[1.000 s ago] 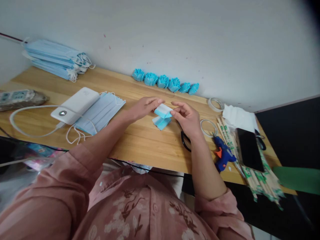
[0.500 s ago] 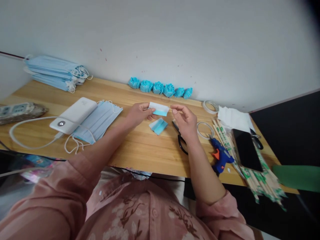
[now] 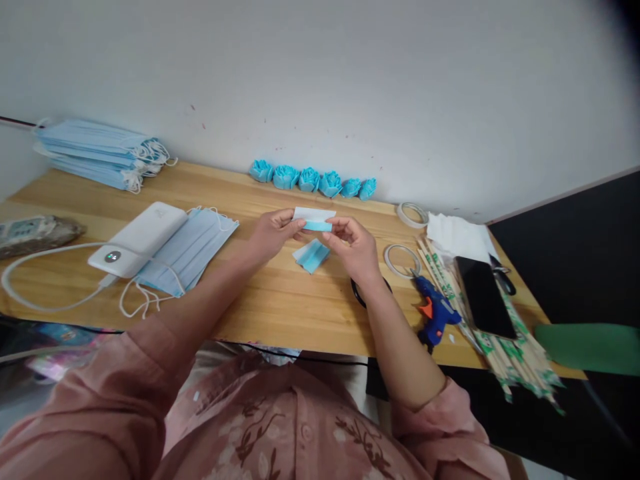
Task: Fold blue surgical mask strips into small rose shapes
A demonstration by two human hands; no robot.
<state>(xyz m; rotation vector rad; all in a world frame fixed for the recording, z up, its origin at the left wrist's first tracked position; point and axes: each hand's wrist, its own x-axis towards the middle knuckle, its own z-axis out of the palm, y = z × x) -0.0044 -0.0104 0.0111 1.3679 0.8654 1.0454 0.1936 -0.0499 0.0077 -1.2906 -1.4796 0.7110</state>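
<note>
Between my two hands is a small piece of mask fabric (image 3: 315,215), white above with a blue folded strip along its lower edge. My left hand (image 3: 275,235) pinches its left end between thumb and fingers. At the right end, my right hand (image 3: 354,248) pinches it by the lower corner. Just below lies another blue-and-white fabric piece (image 3: 312,256) with a crease, flat on the table. Black-handled scissors (image 3: 361,293) are partly hidden under my right wrist. Behind my hands, several blue fabric roses (image 3: 310,179) stand in a row by the wall.
To the left are a stack of masks (image 3: 95,152), a white power bank (image 3: 143,237) with its cable, and loose masks (image 3: 193,247). On the right lie tape rolls (image 3: 403,261), a blue glue gun (image 3: 436,310), wrapped chopsticks (image 3: 515,363), a phone (image 3: 485,297) and white tissue (image 3: 457,235).
My right hand has moved left and taken hold of the fabric piece's right end. The lower edge now shows a narrower blue strip. The view has shifted slightly.
</note>
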